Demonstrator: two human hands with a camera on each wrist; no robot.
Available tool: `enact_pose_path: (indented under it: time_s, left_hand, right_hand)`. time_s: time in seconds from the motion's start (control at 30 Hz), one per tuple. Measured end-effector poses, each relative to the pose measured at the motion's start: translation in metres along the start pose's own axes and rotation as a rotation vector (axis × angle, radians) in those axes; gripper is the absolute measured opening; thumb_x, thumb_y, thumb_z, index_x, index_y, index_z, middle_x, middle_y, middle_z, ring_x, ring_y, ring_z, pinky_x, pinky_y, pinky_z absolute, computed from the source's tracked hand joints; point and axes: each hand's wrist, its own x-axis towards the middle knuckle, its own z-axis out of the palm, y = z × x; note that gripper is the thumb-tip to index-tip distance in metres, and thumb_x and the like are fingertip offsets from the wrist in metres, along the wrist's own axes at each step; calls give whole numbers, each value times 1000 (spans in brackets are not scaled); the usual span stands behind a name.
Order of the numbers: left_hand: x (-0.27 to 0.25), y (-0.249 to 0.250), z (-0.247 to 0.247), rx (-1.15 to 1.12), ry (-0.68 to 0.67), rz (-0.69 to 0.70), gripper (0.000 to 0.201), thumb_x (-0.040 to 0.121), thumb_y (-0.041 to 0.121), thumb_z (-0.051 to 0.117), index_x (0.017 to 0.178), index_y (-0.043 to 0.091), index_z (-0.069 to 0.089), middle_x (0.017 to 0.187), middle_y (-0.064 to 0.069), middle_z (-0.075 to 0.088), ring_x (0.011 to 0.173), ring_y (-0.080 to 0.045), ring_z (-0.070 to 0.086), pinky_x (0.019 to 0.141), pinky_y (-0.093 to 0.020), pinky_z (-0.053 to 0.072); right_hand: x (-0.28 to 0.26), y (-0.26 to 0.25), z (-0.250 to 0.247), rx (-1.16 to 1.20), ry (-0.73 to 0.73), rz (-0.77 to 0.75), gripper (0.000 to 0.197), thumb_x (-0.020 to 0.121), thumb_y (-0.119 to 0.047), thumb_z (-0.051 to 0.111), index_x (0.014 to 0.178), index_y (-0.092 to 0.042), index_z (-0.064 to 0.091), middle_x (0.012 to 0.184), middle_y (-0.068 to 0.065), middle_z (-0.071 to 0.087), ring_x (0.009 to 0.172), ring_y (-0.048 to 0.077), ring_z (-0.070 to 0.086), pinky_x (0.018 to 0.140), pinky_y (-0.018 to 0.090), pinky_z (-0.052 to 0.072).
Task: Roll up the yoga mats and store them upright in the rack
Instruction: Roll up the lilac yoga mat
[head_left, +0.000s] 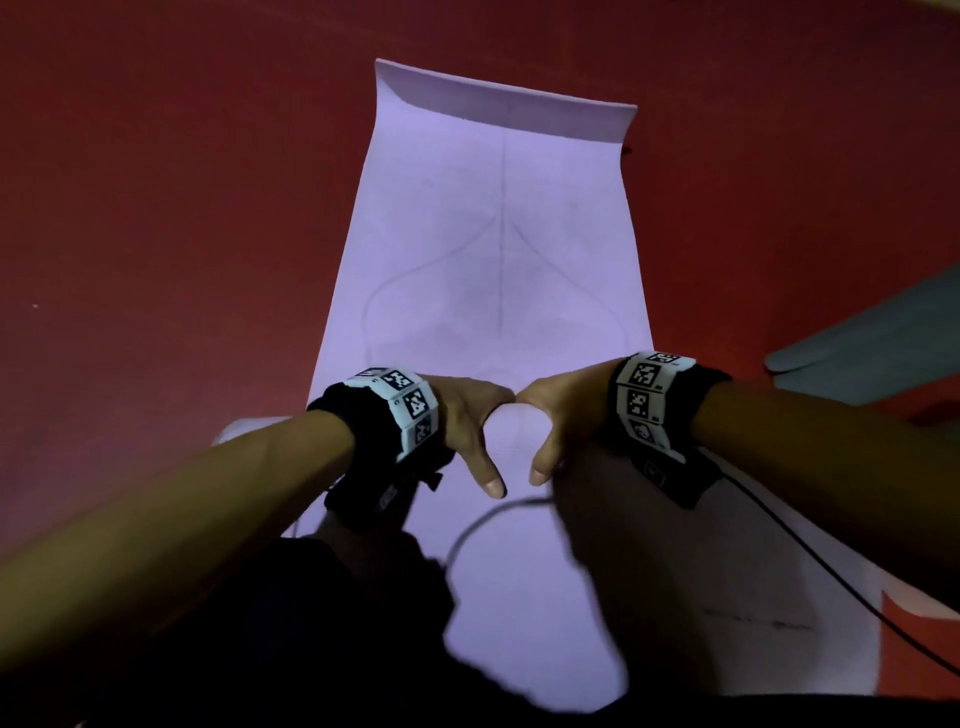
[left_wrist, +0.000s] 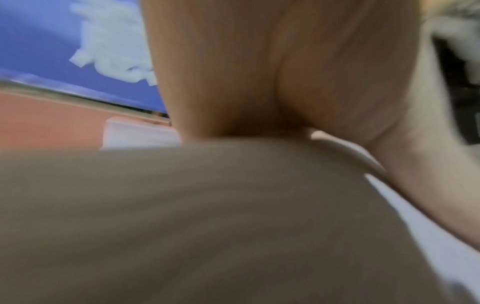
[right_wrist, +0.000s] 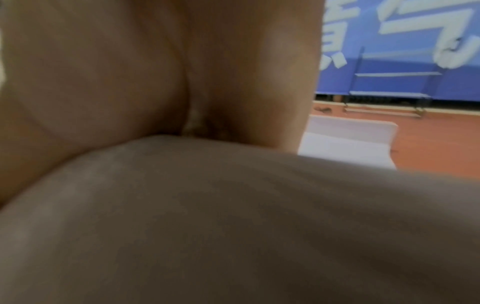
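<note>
A lilac yoga mat (head_left: 493, 234) lies spread on the red floor, its far end curling up. Its near part is rolled into a thick roll (head_left: 519, 551) lying across in front of me. My left hand (head_left: 467, 410) and right hand (head_left: 561, 410) sit side by side on top of the roll at its middle. The thumbs point back at me and the fingers reach over the far side, out of sight. In the wrist views the left palm (left_wrist: 233, 72) and right palm (right_wrist: 155, 72) lie against the shadowed roll (left_wrist: 182, 226). A blue metal rack (right_wrist: 389, 92) stands by the far wall.
A grey mat (head_left: 872, 348) lies on the floor at the right. A black cable (head_left: 831, 571) runs from my right wrist over the roll. A blue banner wall (right_wrist: 389, 61) with white lettering closes off the far side. Red floor (head_left: 156, 208) spreads left of the mat.
</note>
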Motion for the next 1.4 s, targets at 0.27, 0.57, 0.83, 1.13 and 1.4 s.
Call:
enact_pose_path:
  time_s: [0.27, 0.57, 0.83, 1.13, 1.4]
  left_hand:
    - [4, -8, 8, -27, -60, 24, 40, 63, 21, 91, 95, 4, 72, 80, -9, 67, 74, -20, 63, 67, -35, 55]
    - [-4, -11, 3, 11, -15, -112, 62, 64, 26, 94, 112, 7, 60, 76, -8, 57, 65, -23, 58, 55, -42, 60]
    - [-4, -4, 14, 116, -36, -64, 63, 61, 28, 95, 112, 14, 59, 102, -14, 69, 90, -26, 69, 63, -38, 62]
    - [1, -11, 17, 3, -111, -25, 58, 66, 18, 93, 116, 11, 63, 100, -11, 72, 93, -23, 69, 72, -40, 62]
    - [9, -13, 37, 49, -78, -28, 64, 53, 33, 97, 108, 22, 65, 97, 4, 74, 95, -14, 69, 84, -39, 60]
  right_hand:
    - [1, -2, 1, 49, -29, 100, 46, 59, -39, 90, 99, -24, 73, 91, -2, 77, 92, 17, 73, 91, 43, 59]
    - [6, -12, -1, -196, 80, 15, 59, 64, -57, 87, 101, -22, 59, 96, -8, 66, 90, 13, 61, 75, 26, 49]
    - [2, 3, 4, -53, -30, 23, 45, 64, -64, 83, 91, -30, 73, 89, -12, 75, 87, 9, 71, 91, 39, 58]
    - [3, 2, 4, -151, 37, 5, 51, 65, -53, 89, 92, -28, 54, 93, -11, 65, 88, 11, 62, 73, 27, 50]
    - [-2, 13, 17, -37, -48, 42, 50, 69, -57, 84, 105, -28, 66, 99, -10, 71, 93, 10, 68, 87, 30, 56]
